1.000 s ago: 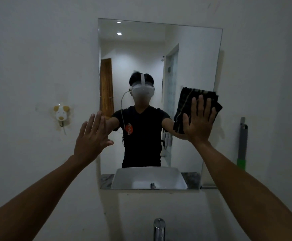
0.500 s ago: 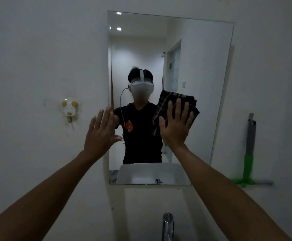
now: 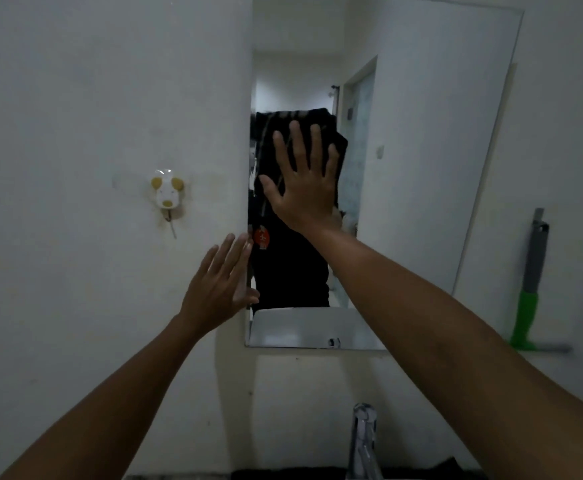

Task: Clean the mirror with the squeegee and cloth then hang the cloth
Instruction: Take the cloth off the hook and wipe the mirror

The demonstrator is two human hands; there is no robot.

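Fingers (image 3: 295, 143) of the right hand (image 3: 302, 188) were spread flat, pressing the dark cloth (image 3: 331, 143) against the mirror (image 3: 421, 150); the left hand (image 3: 219, 285) was held open at its edge.

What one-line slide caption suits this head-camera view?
Right hand presses a dark folded cloth against the rectangular wall mirror.

The person's 2 forearms are bare, with no sleeves, watch or rings on the left hand (image 3: 219, 289) or right hand (image 3: 304, 181), and the reflection shows a black shirt bearing 1 small round red-orange emblem.
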